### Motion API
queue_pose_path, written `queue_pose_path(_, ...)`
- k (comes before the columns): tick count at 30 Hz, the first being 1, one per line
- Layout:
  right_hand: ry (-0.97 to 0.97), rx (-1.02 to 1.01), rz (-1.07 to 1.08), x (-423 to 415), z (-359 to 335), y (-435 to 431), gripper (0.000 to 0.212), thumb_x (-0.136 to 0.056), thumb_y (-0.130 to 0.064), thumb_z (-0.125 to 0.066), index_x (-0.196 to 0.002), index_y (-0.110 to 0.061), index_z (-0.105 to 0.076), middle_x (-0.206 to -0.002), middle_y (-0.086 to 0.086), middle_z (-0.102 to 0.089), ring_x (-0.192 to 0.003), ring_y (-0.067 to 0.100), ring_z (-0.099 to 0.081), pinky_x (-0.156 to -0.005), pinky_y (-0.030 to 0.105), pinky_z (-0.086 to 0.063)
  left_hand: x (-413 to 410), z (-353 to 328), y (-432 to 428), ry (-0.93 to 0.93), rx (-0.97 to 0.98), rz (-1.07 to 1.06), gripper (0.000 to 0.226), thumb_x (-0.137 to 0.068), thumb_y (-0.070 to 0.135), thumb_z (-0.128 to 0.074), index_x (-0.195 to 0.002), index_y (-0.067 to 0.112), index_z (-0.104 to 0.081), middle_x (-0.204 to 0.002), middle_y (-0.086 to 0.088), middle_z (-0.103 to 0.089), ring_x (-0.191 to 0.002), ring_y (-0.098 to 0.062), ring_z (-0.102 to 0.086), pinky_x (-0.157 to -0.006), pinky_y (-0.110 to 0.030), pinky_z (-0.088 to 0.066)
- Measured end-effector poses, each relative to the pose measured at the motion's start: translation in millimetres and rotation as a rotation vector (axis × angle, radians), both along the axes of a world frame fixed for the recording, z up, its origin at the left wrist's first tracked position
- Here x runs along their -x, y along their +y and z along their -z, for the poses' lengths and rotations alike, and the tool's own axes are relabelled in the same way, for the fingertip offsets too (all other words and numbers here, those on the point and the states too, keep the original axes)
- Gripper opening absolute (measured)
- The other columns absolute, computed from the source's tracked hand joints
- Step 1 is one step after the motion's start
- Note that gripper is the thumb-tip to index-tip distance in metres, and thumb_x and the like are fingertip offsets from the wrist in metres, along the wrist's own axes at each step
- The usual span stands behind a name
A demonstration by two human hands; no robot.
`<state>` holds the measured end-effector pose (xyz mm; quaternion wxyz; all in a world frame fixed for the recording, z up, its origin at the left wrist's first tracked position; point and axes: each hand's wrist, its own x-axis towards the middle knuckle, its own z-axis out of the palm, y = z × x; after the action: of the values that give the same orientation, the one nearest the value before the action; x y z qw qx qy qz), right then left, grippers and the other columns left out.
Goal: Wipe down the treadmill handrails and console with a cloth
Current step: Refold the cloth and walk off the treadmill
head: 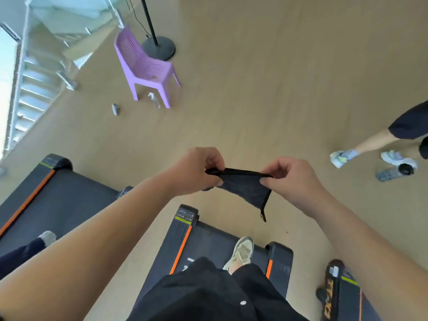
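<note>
So from where I'm standing, I'd say the actual wiping hasn't started, or at least nothing here shows it. The person is standing on the back end of a black treadmill [208, 237] with orange side stripes, one pale sneaker [240, 253] on the belt. The handrails and console aren't anywhere in sight, so there's no telling whether any of them is clean. My guess is the whole wipe-down is left to do and this is just getting the cloth ready. The dark cloth [245, 187] is up in the air in front of them, well above the deck and stretched between both hands, with a corner dangling down. The left hand [193, 172] has its fingers [215, 162] curled in and pinching one end of the top edge. The right hand [293, 179] does the same at the other end, fingers [274, 169] and thumb clamped on the fabric. Both grips look tight, nothing loose. There's a spray bottle [154, 100] on the floor by a purple plastic chair [146, 66], well away from them, and another person's legs [370, 144] off to the right.
</note>
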<state>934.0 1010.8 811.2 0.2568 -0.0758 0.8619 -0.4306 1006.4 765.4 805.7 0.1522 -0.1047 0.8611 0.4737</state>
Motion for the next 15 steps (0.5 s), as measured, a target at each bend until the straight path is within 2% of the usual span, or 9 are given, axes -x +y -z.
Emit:
queue_pose_path(2, 0.014, -0.028, -0.115, 45, -1, -13, 0.024, -0.081, -0.002, -0.076, -0.092, -0.024, -0.073, -0.080, -0.009, -0.071, -0.065, -0.002, -0.063, -0.062, 0.012, -0.048, 33, -3, -17, 0.038, 0.091, 0.021, 0.029, -0.081, 0.003, -0.076, -0.099, 0.022, -0.064, -0.085, 0.009, -0.067, -0.065, 0.002, -0.060, -0.060, -0.012, -0.047)
queue_pose_path(5, -0.018, -0.078, -0.292, 103, -4, -44, 0.034, -0.086, -0.003, -0.070, -0.108, -0.028, -0.070, -0.077, -0.012, -0.063, -0.064, 0.000, -0.059, -0.067, 0.019, -0.048, 75, -4, -46, 0.024, 0.222, 0.031, 0.027, -0.083, 0.013, -0.075, -0.105, 0.027, -0.066, -0.088, 0.010, -0.063, -0.076, -0.005, -0.060, -0.070, -0.023, -0.050)
queue_pose_path(7, -0.018, -0.127, -0.367, 144, -4, -74, 0.029, -0.088, -0.005, -0.064, -0.102, -0.028, -0.073, -0.074, -0.011, -0.065, -0.064, 0.005, -0.061, -0.063, 0.021, -0.047, 102, -7, -71, 0.034, 0.274, -0.038, 0.015, -0.083, 0.016, -0.074, -0.094, 0.025, -0.071, -0.089, 0.010, -0.064, -0.078, -0.003, -0.060, -0.070, -0.022, -0.048)
queue_pose_path(8, -0.024, -0.121, -0.369, 165, -3, -91, 0.026, -0.088, -0.006, -0.062, -0.094, -0.028, -0.075, -0.069, -0.011, -0.067, -0.061, 0.006, -0.061, -0.060, 0.021, -0.047, 116, -7, -86, 0.047, 0.208, -0.118, 0.011, -0.083, 0.015, -0.075, -0.089, 0.024, -0.071, -0.087, 0.010, -0.066, -0.074, -0.001, -0.061, -0.068, -0.018, -0.048)
queue_pose_path(10, -0.059, -0.041, -0.311, 207, 4, -127, 0.021, -0.088, -0.008, -0.064, -0.082, -0.025, -0.074, -0.065, -0.015, -0.068, -0.060, 0.002, -0.059, -0.059, 0.016, -0.046, 147, -2, -117, 0.071, -0.104, -0.326, 0.007, -0.087, 0.010, -0.075, -0.088, 0.017, -0.072, -0.080, 0.007, -0.072, -0.070, -0.003, -0.065, -0.067, -0.017, -0.051)
queue_pose_path(11, -0.088, 0.020, -0.275, 229, 10, -146, 0.016, -0.090, -0.011, -0.066, -0.081, -0.023, -0.073, -0.068, -0.015, -0.068, -0.065, 0.002, -0.060, -0.065, 0.017, -0.047, 166, 5, -136, 0.110, -0.276, -0.435, 0.007, -0.089, 0.008, -0.075, -0.091, 0.013, -0.073, -0.081, 0.002, -0.074, -0.074, -0.008, -0.068, -0.073, -0.022, -0.054)
queue_pose_path(12, -0.119, 0.086, -0.246, 251, 19, -168, 0.013, -0.091, -0.013, -0.068, -0.081, -0.020, -0.072, -0.073, -0.011, -0.070, -0.070, 0.005, -0.061, -0.073, 0.024, -0.050, 188, 17, -156, 0.153, -0.381, -0.547, 0.009, -0.089, 0.008, -0.076, -0.096, 0.013, -0.072, -0.086, -0.001, -0.075, -0.079, -0.013, -0.069, -0.078, -0.028, -0.057)
queue_pose_path(14, -0.166, 0.199, -0.196, 297, 44, -221, 0.010, -0.093, -0.013, -0.068, -0.083, -0.013, -0.070, -0.079, -0.002, -0.070, -0.077, 0.014, -0.063, -0.085, 0.045, -0.056, 239, 55, -196, 0.197, -0.403, -0.780, 0.027, -0.085, 0.023, -0.083, -0.107, 0.020, -0.068, -0.098, -0.001, -0.075, -0.084, -0.016, -0.069, -0.079, -0.032, -0.057)
queue_pose_path(15, -0.180, 0.244, -0.174, 321, 60, -250, 0.008, -0.092, -0.012, -0.069, -0.086, -0.008, -0.068, -0.080, 0.002, -0.070, -0.077, 0.017, -0.064, -0.087, 0.051, -0.057, 266, 77, -215, 0.161, -0.277, -0.888, 0.036, -0.081, 0.035, -0.086, -0.107, 0.024, -0.064, -0.099, 0.004, -0.072, -0.083, -0.013, -0.068, -0.072, -0.029, -0.054)
